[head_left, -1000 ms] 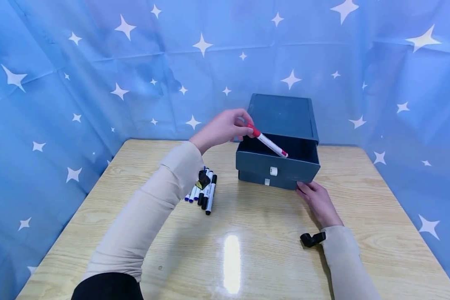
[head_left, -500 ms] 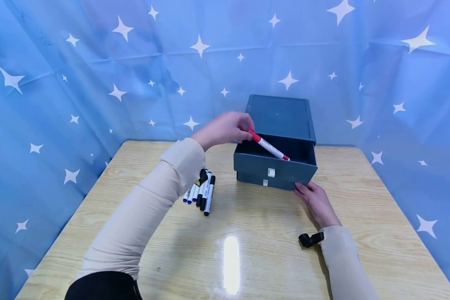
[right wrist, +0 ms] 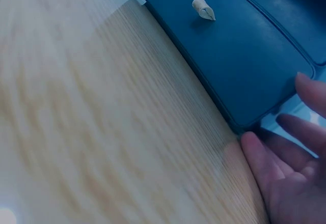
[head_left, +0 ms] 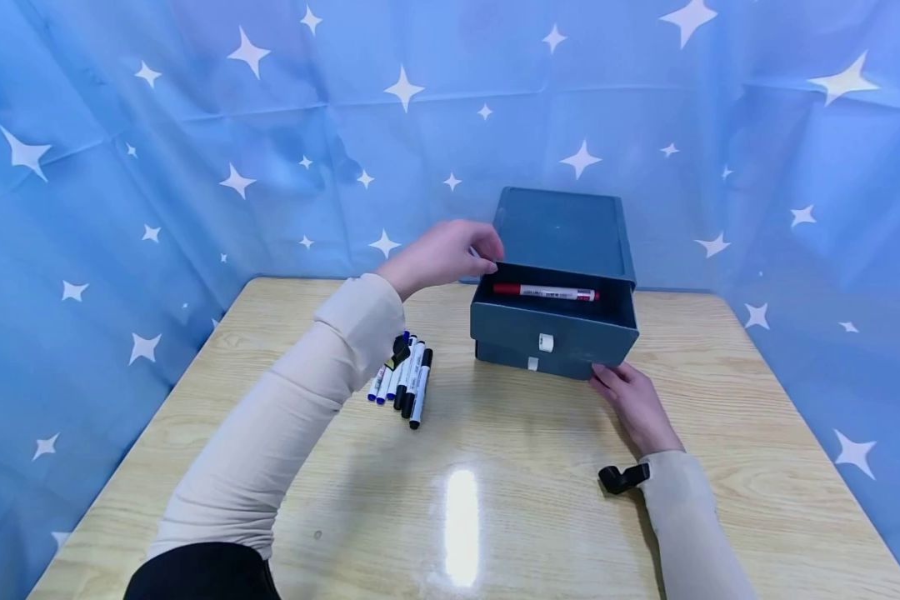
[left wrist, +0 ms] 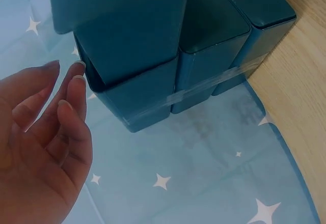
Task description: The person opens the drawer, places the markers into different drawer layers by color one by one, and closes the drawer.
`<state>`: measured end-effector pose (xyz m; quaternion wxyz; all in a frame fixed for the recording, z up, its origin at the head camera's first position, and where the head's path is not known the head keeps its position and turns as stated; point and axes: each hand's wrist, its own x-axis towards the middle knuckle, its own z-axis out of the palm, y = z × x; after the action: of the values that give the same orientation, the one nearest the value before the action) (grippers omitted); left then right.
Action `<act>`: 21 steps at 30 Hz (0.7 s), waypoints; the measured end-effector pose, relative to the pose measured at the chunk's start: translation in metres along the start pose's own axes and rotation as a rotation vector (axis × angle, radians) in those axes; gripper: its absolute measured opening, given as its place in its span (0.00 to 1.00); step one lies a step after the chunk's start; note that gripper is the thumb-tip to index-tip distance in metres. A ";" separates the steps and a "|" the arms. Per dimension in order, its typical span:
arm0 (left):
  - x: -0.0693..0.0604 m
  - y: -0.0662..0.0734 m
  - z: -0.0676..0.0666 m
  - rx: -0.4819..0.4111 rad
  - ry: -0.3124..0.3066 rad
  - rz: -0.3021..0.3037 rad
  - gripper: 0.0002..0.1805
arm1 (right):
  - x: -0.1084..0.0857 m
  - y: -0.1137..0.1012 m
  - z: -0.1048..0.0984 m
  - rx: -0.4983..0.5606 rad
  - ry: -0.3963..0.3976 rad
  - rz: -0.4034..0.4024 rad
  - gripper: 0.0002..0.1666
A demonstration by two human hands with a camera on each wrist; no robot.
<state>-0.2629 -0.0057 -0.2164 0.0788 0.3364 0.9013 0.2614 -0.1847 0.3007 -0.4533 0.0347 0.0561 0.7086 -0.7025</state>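
Observation:
A red-capped marker [head_left: 547, 292] lies level inside the pulled-out upper drawer [head_left: 506, 323] of the dark blue drawer box [head_left: 562, 229]. My left hand [head_left: 450, 254] hovers at that drawer's left rear side and holds nothing. In the left wrist view, the left hand's fingers [left wrist: 66, 117] are loosely bent beside the box wall [left wrist: 132, 35]. My right hand [head_left: 637, 408] rests on the table and touches the box's lower right front corner. The right wrist view shows its fingertips [right wrist: 249, 140] against that corner, not wrapped round it.
Several blue and black markers [head_left: 418, 387] lie side by side on the wooden table [head_left: 360, 500], left of the box and partly behind the left wrist camera. A lower drawer front bears a small white tab [head_left: 533, 364]. A blue star-patterned curtain [head_left: 420, 150] hangs behind.
The left hand has let go of the red marker, which has dropped from a slanted pose over the drawer front to lying inside. The right hand has stayed at the corner.

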 end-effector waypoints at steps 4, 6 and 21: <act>-0.002 -0.007 0.001 -0.009 0.017 -0.012 0.09 | -0.001 0.000 0.000 -0.008 0.012 -0.006 0.30; -0.005 -0.011 0.002 -0.012 0.028 -0.025 0.09 | -0.001 0.000 0.000 -0.013 0.012 -0.009 0.29; -0.025 -0.049 0.018 -0.243 0.144 -0.064 0.05 | -0.002 -0.002 0.000 0.024 -0.014 -0.012 0.30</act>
<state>-0.2654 -0.0456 -0.2585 0.0626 0.2759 0.8766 0.3892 -0.1828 0.3007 -0.4513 0.0347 0.0472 0.7002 -0.7115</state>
